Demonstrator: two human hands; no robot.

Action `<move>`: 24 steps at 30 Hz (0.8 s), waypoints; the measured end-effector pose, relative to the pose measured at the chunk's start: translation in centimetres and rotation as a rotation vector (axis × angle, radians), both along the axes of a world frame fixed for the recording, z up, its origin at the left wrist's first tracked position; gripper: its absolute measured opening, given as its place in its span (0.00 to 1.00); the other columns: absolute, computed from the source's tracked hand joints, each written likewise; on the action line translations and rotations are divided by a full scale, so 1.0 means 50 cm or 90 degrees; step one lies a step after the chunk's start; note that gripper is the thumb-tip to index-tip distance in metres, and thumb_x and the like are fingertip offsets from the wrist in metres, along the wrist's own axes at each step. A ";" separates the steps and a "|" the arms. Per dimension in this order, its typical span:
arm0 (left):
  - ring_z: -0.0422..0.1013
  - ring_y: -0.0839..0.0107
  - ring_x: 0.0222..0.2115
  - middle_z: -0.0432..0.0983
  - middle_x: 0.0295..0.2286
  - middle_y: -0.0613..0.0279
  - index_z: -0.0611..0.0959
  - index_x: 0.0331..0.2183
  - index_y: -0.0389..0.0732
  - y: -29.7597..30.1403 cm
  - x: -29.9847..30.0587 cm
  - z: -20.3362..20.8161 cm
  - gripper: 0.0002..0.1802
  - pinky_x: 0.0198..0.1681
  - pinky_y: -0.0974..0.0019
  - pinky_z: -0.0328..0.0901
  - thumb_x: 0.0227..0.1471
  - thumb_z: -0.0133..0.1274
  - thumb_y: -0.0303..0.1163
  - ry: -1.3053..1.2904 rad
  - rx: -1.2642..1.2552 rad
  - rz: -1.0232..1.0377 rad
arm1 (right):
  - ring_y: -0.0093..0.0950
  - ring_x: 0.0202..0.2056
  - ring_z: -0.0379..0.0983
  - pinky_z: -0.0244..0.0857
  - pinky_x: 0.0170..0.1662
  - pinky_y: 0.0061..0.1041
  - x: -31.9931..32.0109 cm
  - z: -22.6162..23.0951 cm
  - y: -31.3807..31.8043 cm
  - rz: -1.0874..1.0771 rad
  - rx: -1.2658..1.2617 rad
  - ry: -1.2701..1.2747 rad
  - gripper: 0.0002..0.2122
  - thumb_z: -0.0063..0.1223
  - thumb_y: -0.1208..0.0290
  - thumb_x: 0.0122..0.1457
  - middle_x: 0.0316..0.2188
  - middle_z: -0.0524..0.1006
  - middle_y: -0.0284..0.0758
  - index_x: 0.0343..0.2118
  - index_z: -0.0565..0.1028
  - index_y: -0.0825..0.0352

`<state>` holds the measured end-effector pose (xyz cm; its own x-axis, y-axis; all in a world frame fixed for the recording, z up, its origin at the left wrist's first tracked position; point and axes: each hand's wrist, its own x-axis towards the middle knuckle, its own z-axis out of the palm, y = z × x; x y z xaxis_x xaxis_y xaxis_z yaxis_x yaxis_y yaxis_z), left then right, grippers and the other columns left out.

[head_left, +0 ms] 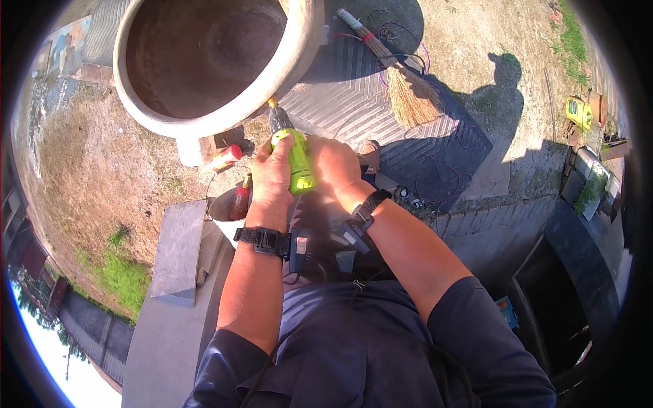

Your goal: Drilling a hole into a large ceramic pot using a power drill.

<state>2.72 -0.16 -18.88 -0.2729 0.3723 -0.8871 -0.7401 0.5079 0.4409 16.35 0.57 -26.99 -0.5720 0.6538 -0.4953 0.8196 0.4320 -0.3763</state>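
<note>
A lime-green power drill (299, 162) points away from me, its dark chuck and yellowish tip up against the outer rim of a large clay pot (178, 127). My left hand (273, 168) is closed around the left side of the drill's body, with the thumb on top. On the other side my right hand (335, 163) is closed in a fist against the drill, where the handle is hidden by its fingers. The pot lies tilted, its wide brown mouth turned toward me. Whether the tip has entered the clay cannot be made out.
A straw broom (411, 98) lies on a dark ridged mat (469, 153) with thin purple cord around it. Left of my hands are a red-and-white tube (226, 158), a pale bucket (219, 207) holding a red bottle (241, 200), and a grey slab (178, 251). A yellow jug (579, 113) stands far right.
</note>
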 end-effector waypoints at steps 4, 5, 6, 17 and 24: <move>0.78 0.67 0.31 0.80 0.34 0.57 0.79 0.45 0.32 -0.004 -0.001 -0.005 0.17 0.34 0.64 0.74 0.58 0.58 0.33 -0.006 0.009 -0.006 | 0.29 0.37 0.77 0.69 0.38 0.30 -0.001 0.000 -0.002 -0.028 0.018 0.028 0.06 0.54 0.67 0.54 0.32 0.77 0.30 0.31 0.81 0.60; 0.78 0.67 0.31 0.80 0.34 0.57 0.79 0.45 0.32 -0.004 -0.001 -0.005 0.17 0.34 0.64 0.74 0.58 0.58 0.33 -0.006 0.009 -0.006 | 0.29 0.37 0.77 0.69 0.38 0.30 -0.002 0.001 -0.002 -0.039 0.014 0.030 0.06 0.54 0.67 0.54 0.31 0.77 0.31 0.30 0.80 0.60; 0.78 0.67 0.31 0.80 0.34 0.57 0.79 0.45 0.32 -0.004 -0.001 -0.004 0.17 0.34 0.65 0.74 0.58 0.58 0.33 -0.005 0.000 -0.005 | 0.29 0.37 0.77 0.69 0.38 0.30 -0.003 0.003 -0.001 -0.039 0.014 0.031 0.06 0.54 0.67 0.54 0.31 0.77 0.31 0.30 0.80 0.60; 0.77 0.66 0.32 0.80 0.34 0.57 0.79 0.45 0.33 0.004 0.002 0.008 0.15 0.35 0.63 0.74 0.59 0.57 0.32 -0.001 -0.010 -0.003 | 0.30 0.36 0.76 0.69 0.37 0.30 0.003 -0.004 -0.003 -0.021 0.033 0.046 0.05 0.55 0.68 0.52 0.30 0.76 0.31 0.29 0.79 0.61; 0.77 0.66 0.31 0.80 0.34 0.56 0.79 0.44 0.33 0.002 0.004 0.011 0.14 0.34 0.64 0.74 0.59 0.57 0.32 -0.006 0.004 0.003 | 0.30 0.37 0.76 0.69 0.37 0.29 -0.002 0.011 0.005 -0.024 0.024 0.037 0.06 0.56 0.67 0.53 0.30 0.76 0.31 0.31 0.79 0.60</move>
<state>2.90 -0.05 -18.33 -0.2665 0.3765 -0.8873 -0.7460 0.5024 0.4372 16.27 0.82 -26.45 -0.5738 0.6931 -0.4363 0.8128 0.4164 -0.4075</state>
